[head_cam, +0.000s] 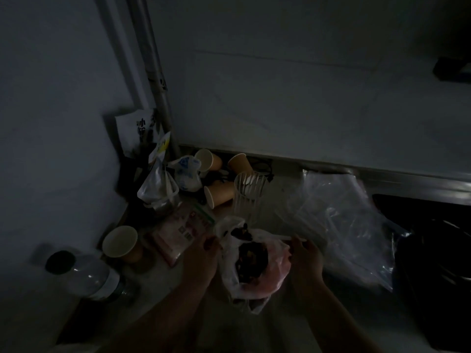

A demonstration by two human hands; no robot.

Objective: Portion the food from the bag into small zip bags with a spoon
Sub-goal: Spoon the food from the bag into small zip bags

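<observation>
The scene is dimly lit, and fine detail is lost in shadow. A thin plastic bag [251,266] is set on the surface [331,324] near the middle, its mouth spread wide so that the dark food [251,256] inside is exposed. The left rim of the bag is pinched by the left hand [201,261], whose fingers are curled at the plastic. The right hand [304,256] is held at the bag's right rim with its fingers bent; a thin white stick-like thing [293,237], possibly the spoon's handle, is seen at its fingertips, but what it is and how it is held cannot be told in the gloom.

Just left of the bag, a pink flat packet [178,233] is laid, touched at its near corner by the left hand. Further left, an upright paper cup [121,242] is seen, and nearer the camera a clear plastic bottle [86,276] with a dark cap lies on its side. At the far side, several tan paper cups [221,194] are tipped over, beside a small printed white bag [187,174] and a knotted clear bag [158,187]. A white slatted holder [248,192] stands just beyond the food bag. To the right, a large sheet of crumpled clear plastic [344,225] is spread, and a black bin liner [438,250] is seen at the far right.
</observation>
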